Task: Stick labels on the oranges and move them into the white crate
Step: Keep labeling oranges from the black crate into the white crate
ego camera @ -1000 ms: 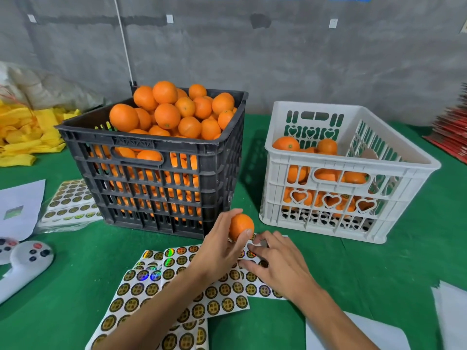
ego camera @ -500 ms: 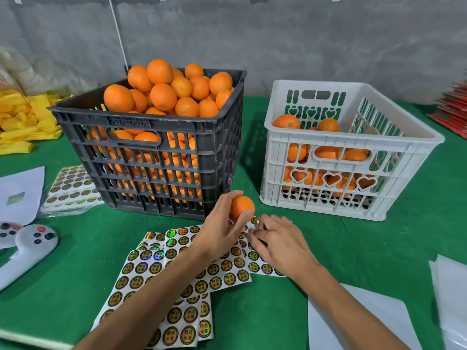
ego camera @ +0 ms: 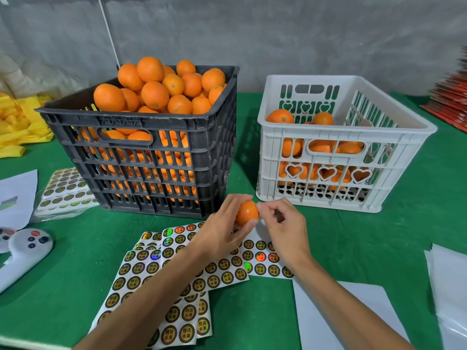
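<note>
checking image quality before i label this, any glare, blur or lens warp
Head view: rainbow glare on the foil label sheets; motion smear on the red stack at the right edge; wide-angle bending of the white crate; the orange is sharp.

This looks like a fruit packing workroom. A bench (ego camera: 316,238) under green felt stands against a bare grey concrete wall (ego camera: 278,34). On it a black crate (ego camera: 141,157) heaped with oranges sits left of a part-filled white crate (ego camera: 336,157), with sheets of round gold labels (ego camera: 161,281) lying in front of the black crate.
</note>
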